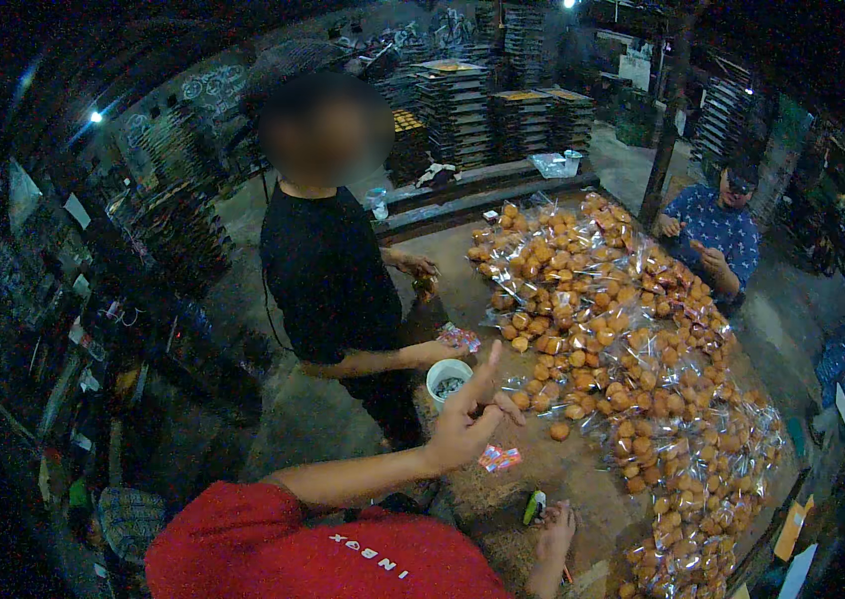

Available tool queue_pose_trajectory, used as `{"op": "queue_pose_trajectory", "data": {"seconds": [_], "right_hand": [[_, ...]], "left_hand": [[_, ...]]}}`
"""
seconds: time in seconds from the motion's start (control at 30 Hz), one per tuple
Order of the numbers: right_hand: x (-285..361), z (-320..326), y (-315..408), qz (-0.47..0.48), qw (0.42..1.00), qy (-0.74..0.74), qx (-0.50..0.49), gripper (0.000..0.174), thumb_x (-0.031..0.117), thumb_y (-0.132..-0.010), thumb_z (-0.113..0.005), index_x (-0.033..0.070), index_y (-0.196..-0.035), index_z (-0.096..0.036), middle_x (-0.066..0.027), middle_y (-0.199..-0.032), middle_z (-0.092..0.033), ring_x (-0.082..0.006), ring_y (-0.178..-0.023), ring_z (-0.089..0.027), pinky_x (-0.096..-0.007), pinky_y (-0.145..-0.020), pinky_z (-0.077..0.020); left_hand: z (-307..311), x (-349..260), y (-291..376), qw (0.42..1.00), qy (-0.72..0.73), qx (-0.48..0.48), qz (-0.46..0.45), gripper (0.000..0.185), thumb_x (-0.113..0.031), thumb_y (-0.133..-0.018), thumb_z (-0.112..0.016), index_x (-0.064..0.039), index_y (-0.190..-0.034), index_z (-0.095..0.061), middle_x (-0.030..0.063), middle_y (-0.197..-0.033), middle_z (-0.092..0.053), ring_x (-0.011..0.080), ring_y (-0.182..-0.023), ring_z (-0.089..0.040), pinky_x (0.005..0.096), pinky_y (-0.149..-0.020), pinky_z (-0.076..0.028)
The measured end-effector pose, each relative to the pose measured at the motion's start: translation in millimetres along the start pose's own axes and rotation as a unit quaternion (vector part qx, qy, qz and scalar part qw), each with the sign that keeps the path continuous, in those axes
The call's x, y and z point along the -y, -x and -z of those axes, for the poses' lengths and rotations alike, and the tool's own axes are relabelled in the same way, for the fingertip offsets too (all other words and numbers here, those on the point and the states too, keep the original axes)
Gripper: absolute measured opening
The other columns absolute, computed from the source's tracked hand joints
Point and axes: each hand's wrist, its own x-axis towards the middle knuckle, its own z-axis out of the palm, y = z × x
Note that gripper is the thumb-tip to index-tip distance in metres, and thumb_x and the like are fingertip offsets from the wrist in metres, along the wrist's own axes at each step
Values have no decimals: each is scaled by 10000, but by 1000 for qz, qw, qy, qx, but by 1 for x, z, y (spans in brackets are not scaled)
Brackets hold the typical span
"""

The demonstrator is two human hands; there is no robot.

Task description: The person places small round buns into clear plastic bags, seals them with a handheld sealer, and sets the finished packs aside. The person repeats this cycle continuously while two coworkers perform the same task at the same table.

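Note:
My left hand (pixel 464 430) is raised over the table with its index finger extended and nothing in its grip. Below it lie small red-and-white printed labels (pixel 500 458) on the wooden tabletop (pixel 535 468). My right hand (pixel 557 530) is low over the table's near part, fingers slightly bent, with no held object visible. Just left of its fingers is a green handheld tool, apparently a stapler (pixel 534 508). A large heap of clear plastic bags of round brown baked goods (pixel 617 329) covers the table's right side. One loose round piece (pixel 559 431) sits beside the heap.
A white tub (pixel 449 380) with small contents stands at the table's left edge. Beside it, a person in black (pixel 329 262) holds printed packets (pixel 458 337). Another person in patterned blue (pixel 718 232) is across the heap. Stacked trays (pixel 452 112) rise behind.

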Motion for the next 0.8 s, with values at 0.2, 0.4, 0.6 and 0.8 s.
{"op": "queue_pose_trajectory", "data": {"seconds": [0.2,0.4,0.6,0.8], "right_hand": [[-6,13,-29,41,989,-9,-142,294,376,-986,-571,85,-1012,-538,-2,-733,-503,-172,-683,-555,-325,-541,-450],[-37,47,-63,138,983,-27,-119,206,292,-987,-564,100,-935,-510,-35,-693,-521,-147,-549,-493,-307,-472,-410],[-37,44,-43,102,980,-52,-162,187,270,-968,-579,129,-1058,-496,-39,-689,-510,-158,-584,-519,-315,-493,-431],[-29,32,-21,72,978,-82,-179,223,314,-984,-539,130,-1106,-511,-30,-784,-535,-158,-644,-541,-314,-523,-451]], "left_hand": [[15,-33,-29,947,-206,-27,-247,559,-12,-867,-561,-14,-1409,-425,106,-958,-707,159,-747,-659,276,-632,-495],[27,-14,-17,954,-236,28,-184,142,-83,-855,-622,-26,-945,-716,120,-822,-707,238,-763,-697,358,-705,-543],[33,81,23,909,-340,230,75,381,-398,-969,-534,-61,-1071,-679,160,-973,-698,325,-849,-680,413,-743,-542],[37,157,107,747,-300,535,255,743,-642,-987,-266,-24,-1221,-606,250,-1153,-639,429,-1082,-597,497,-960,-453]]}}
